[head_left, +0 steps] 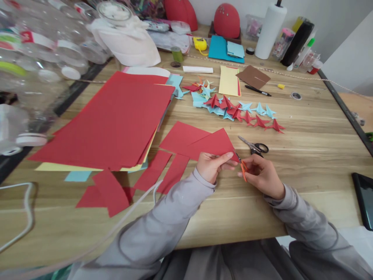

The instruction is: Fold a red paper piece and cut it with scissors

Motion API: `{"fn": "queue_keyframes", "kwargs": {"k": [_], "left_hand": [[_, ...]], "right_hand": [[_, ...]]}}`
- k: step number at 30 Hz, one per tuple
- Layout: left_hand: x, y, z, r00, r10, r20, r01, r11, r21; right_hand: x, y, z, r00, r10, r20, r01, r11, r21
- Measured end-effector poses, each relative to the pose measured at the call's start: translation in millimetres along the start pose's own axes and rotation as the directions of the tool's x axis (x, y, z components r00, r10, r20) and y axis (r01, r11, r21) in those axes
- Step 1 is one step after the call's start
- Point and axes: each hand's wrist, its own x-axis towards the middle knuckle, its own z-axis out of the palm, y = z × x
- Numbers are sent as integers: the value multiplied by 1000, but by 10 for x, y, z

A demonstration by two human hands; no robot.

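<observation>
My left hand (214, 165) pinches the near edge of a red paper piece (211, 144). Closed round the orange handles of small scissors (243, 168) is my right hand (260, 175); their blades meet the paper's right corner. Another red sheet (183, 136) lies partly under the held piece. Two red strips (154, 169) rest left of my left hand, and more red pieces (109, 192) overlap farther left. Black-handled scissors (255, 147) lie just beyond my right hand. Folded red and blue paper cranes (233, 107) sit in rows behind the paper.
A large stack of red sheets (116, 116) covers the left side, with plastic bottles (43, 58) beyond. A white cable (128, 214) crosses the near left. At the right edge lies a black phone (364, 200). A pen (258, 90) and brown paper (253, 76) lie farther back.
</observation>
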Motion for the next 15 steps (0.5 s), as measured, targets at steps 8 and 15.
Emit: {"fn": "queue_keyframes", "kwargs": {"k": [8, 15], "left_hand": [[-14, 8, 0, 999, -34, 33, 33, 999, 22], [-3, 13, 0, 998, -44, 35, 44, 999, -26]], "right_hand": [[0, 7, -20, 1000, -23, 6, 23, 1000, -9], [1, 26, -16, 999, -34, 5, 34, 999, -13]]}}
